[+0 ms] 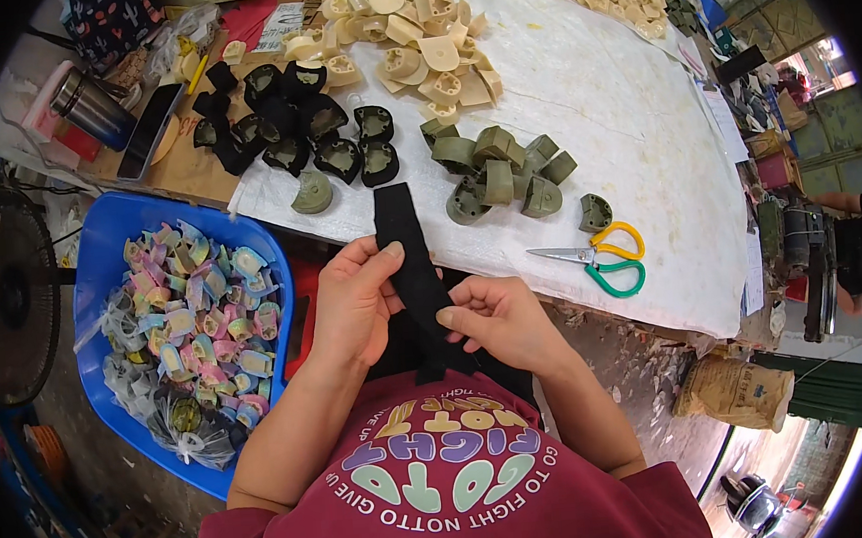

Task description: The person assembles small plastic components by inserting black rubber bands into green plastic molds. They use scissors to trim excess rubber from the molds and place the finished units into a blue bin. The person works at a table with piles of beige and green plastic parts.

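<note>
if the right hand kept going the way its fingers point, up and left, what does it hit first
Most likely the left hand: the right hand points up-left across the black fabric strip both already pinch. Depth is hard to judge.

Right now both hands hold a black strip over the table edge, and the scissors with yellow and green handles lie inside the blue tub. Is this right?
Not quite. The left hand and right hand do hold the black strip, but the scissors lie on the white sheet covering the table, to the person's right. The blue tub sits on the left. The head view shows this.
</note>
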A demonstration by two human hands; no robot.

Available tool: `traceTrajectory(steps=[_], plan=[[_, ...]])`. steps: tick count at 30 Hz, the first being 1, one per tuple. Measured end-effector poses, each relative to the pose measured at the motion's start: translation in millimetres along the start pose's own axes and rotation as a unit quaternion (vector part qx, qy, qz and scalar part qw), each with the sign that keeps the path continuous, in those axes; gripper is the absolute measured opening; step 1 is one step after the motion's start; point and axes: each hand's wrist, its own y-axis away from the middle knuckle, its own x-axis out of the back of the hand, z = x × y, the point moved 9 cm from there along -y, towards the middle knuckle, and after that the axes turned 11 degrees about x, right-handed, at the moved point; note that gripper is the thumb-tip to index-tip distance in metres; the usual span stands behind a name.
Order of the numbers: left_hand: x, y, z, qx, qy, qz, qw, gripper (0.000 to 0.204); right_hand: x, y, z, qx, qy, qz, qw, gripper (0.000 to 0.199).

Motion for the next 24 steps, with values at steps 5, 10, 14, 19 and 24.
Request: traceTrajectory(steps=[5, 10, 14, 19, 24], plan=[[9, -2, -2, -0.006, 0.055, -0.004, 0.998, 0.017, -5, 1, -2, 0.012, -0.021, -0.005, 1.000, 0.011], [-6, 2, 1, 0.014, 0.001, -0.023, 1.000, 0.020, -1, 4, 1, 0.018, -0.009, 0.003, 1.000, 0.009], [-2, 3, 6, -0.032, 0.005, -0.023, 0.999, 0.018, -1, 9, -1, 0.034, -0.012, 0.009, 0.999, 0.010], [1, 0, 12, -0.043, 0.031, -0.036, 0.998, 0.013, 20, 15, -21, 0.134, 0.122, 0.036, 0.983, 0.012], [31, 3, 36, -0.084, 0.020, -0.005, 0.996, 0.011, 151, 61, -30, 0.265, 0.386, 0.271, 0.841, 0.026]])
